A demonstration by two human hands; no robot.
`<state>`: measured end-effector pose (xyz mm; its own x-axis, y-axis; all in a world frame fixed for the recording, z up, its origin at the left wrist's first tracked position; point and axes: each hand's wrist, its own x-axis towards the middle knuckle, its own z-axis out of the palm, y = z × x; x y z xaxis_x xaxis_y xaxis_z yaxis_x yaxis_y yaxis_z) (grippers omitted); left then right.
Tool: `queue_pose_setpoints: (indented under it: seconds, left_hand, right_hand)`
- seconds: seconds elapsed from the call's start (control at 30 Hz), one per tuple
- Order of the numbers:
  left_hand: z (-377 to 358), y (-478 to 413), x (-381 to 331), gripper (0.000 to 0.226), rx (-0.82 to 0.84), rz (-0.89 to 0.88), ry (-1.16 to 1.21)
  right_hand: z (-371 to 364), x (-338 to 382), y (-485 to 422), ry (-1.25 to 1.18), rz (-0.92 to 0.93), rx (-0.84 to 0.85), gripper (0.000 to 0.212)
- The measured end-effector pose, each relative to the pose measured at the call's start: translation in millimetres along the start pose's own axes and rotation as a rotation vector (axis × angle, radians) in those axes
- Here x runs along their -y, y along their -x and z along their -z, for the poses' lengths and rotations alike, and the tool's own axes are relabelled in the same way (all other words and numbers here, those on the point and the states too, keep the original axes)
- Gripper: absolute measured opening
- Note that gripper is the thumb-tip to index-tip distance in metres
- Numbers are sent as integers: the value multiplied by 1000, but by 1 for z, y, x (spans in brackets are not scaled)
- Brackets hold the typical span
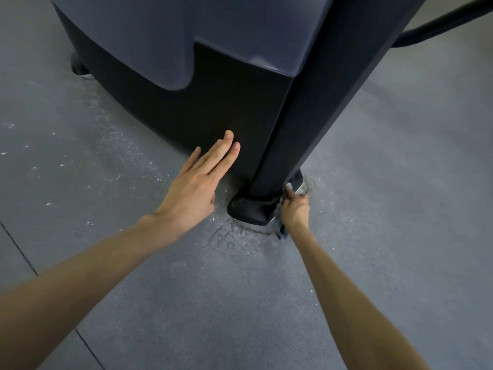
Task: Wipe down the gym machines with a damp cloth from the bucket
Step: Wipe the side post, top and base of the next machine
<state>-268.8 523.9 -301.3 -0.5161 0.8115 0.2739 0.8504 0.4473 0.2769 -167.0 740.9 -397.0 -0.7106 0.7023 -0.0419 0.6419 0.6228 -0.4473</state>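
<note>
Matte black plastic makes up the lower shroud of the gym machine [240, 102], smooth and gently curved, with a paler grey-blue panel [160, 36] set into it above. The right hand [294, 208] is curled tightly round the cloth [282, 232], pressing it against the right edge of the machine's foot [250, 210], a glossy black moulded cap with rounded corners. Most of the cloth is hidden inside the fist. A dark blue end pokes out below the heel of the hand, so the cloth seems to run lengthwise through the grip, along the side of the foot and away from the person. Its far end cannot be made out.

Just left of the grip, beyond the foot, the left hand [197, 182] lies flat on the shroud, fingers straight and close together, holding nothing. Directly above the grip a dark angular column [320, 102] rises from the foot. Under the grip the grey rubber floor [186, 289] is rough, cracked and flecked with pale specks around the foot.
</note>
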Motion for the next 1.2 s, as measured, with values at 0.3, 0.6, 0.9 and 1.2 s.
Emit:
queue_pose_setpoints:
  seconds: [0.3,0.6,0.9,1.2]
  left_hand:
    - [-2,1,-4,105,-13,14,-14]
    - [-4,0,-5,104,-15,3,-6]
    - [101,19,-25,97,156,28,-229]
    - [327,23,-73,94,241,222,-224]
  right_hand:
    - [-4,4,27,33,39,62,51]
    - [19,11,4,41,-80,207,38]
    - [105,95,102,232,237,412,59]
    - [296,250,132,257,580,334,67]
